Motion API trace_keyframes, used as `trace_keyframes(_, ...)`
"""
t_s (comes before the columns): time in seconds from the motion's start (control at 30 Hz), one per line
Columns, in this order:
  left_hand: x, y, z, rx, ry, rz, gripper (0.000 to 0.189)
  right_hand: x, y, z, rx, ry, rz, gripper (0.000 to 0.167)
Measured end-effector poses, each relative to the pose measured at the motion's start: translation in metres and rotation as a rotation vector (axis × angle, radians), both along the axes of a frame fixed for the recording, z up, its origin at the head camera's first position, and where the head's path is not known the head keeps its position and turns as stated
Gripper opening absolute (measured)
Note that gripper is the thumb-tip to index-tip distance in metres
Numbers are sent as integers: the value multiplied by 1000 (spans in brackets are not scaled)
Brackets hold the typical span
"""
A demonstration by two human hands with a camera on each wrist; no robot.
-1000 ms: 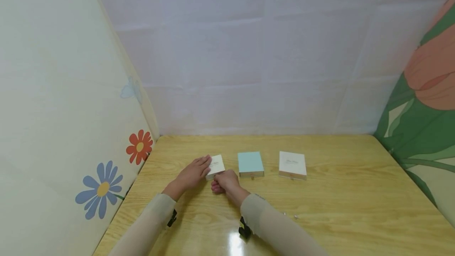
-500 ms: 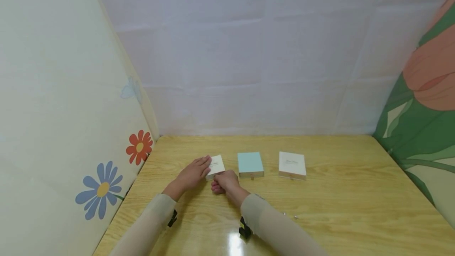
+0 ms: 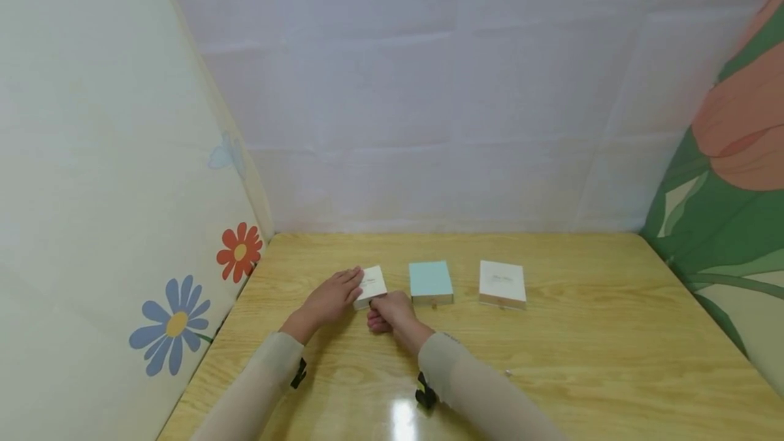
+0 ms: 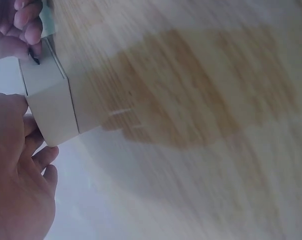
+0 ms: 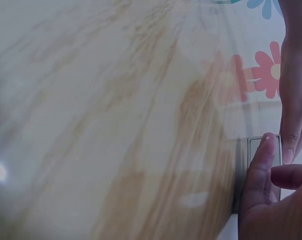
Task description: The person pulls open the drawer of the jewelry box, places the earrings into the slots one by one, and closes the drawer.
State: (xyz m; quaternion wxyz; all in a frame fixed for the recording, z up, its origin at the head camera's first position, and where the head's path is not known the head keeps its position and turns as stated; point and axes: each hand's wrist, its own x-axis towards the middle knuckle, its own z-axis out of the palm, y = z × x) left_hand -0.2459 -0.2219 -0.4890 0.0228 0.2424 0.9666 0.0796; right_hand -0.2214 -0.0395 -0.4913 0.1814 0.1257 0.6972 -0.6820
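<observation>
Lettering, too small to read, runs partly beneath the left hand gripping the leftmost white box on the counter; the right hand pinches a dark tab, largely hidden, at the box's front, its contents out of sight.

The white box with lettering lies flat on the table.

Lettering in two places, none of it legible
The white box at left and the white box at right each bear small print on top (too tiny and blurred to make out a single word).
</observation>
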Motion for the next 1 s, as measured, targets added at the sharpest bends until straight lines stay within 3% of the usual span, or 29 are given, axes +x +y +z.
trace_keyframes(0.4, -4, 4, 2, -3, -8, 47, 53, 6, 22, 11, 61, -7, 98, 17)
trace_keyframes(0.6, -5, 9, 6, 50, -17, 87, 52, 10, 36, 13, 76, 11, 133, 22)
trace_keyframes(0.87, -6, 21, 10, 58, 60, 78, 26, 14, 58, 13, 70, 13, 126, 25)
trace_keyframes(1.0, -6, 27, 9, 65, 67, 77, 37, 15, 69, 14, 73, 19, 127, 26)
